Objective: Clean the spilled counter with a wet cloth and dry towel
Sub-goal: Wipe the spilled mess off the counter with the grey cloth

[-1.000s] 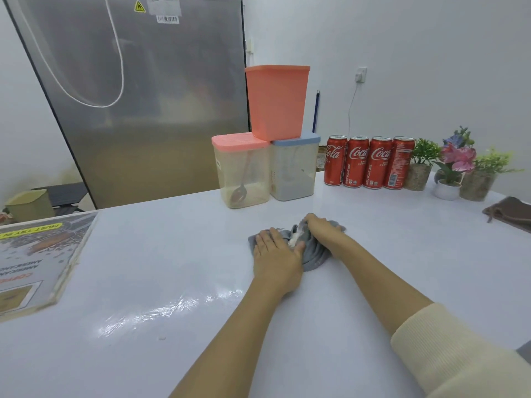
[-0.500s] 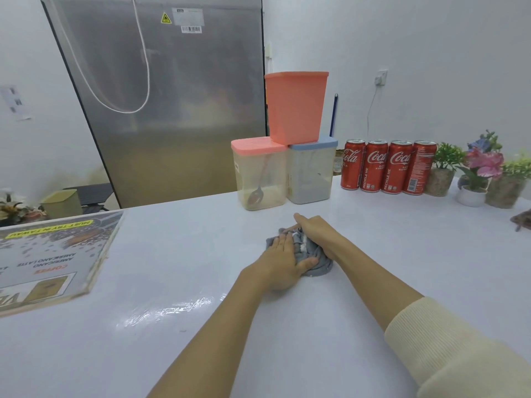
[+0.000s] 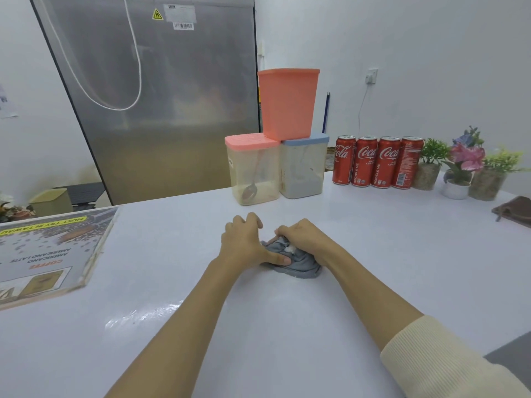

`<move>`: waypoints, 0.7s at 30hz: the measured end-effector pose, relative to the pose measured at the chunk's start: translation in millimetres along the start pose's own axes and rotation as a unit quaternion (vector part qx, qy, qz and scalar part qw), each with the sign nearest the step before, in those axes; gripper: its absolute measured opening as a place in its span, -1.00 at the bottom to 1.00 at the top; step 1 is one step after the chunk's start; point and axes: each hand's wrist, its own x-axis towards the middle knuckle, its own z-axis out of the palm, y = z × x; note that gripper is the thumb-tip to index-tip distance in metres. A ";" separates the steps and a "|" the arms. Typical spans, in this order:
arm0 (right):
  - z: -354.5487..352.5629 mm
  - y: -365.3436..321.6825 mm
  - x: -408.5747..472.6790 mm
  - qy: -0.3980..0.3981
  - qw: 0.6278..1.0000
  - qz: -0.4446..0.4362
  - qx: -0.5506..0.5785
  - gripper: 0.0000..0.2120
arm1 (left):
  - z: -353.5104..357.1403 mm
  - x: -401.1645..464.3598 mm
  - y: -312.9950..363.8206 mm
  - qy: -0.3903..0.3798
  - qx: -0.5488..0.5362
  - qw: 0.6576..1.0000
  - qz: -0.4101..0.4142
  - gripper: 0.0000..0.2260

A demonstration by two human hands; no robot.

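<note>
Bunching the grey cloth (image 3: 298, 261) into a wad in the middle of the white worktop (image 3: 373, 254), the person has both hands on it, probably to gather the spill inside the folds rather than smear it wider. The right hand (image 3: 301, 235) sits on top with its fingers curled over the far side of the cloth, gripping it, and a small white lump shows in the creases just beside them. The left hand (image 3: 247, 242) lies at the cloth's left edge, fingers loosely bent and slightly spread on the worktop, thumb stretched along the near side touching the fabric, as if fencing it in. The wad's long axis runs roughly from far-left to near-right, its thicker end nearer the right forearm. A brown cloth (image 3: 514, 211) waits well apart at the far right, likely the dry towel.
</note>
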 end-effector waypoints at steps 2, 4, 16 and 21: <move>-1.3 -0.4 -6.6 -0.027 1.000 -0.008 -0.007 -0.71 | -2.7 -2.6 -2.3 -0.019 0.067 0.997 0.018 -0.09; -2.6 -0.2 -10.9 -0.050 0.999 -0.006 -0.007 -0.61 | -4.8 -3.8 -4.7 -0.056 0.082 0.994 0.038 -0.06; -38.6 4.7 0.3 0.218 0.937 0.001 0.274 -0.69 | -3.8 -4.6 18.7 -0.167 0.048 0.961 0.216 0.10; -48.4 -3.3 2.5 0.198 0.944 -0.017 0.262 -0.74 | 29.8 0.0 12.3 -0.140 -0.003 0.936 0.322 -0.48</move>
